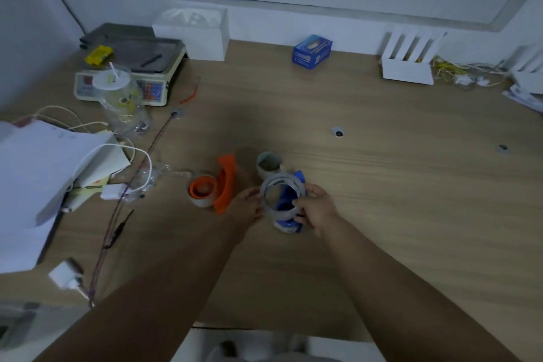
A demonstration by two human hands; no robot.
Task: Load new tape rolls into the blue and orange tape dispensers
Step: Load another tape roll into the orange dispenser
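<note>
The blue tape dispenser [289, 203] stands on the wooden table, partly hidden behind a clear tape roll [274, 185] held over it. My left hand [248, 206] grips the roll's left side and my right hand [316, 209] grips its right side, with fingers also against the blue dispenser. The orange tape dispenser [219, 185] lies just to the left, a tape roll seated on its hub. Another tape roll or core [269, 163] stands right behind the blue dispenser.
At the left are a stack of white papers [38, 167], white cables [138, 156], a plastic cup [120, 97] and a weighing scale [132, 67]. A blue box [312, 51], a white box [195, 35] and a white rack [410, 56] line the back wall.
</note>
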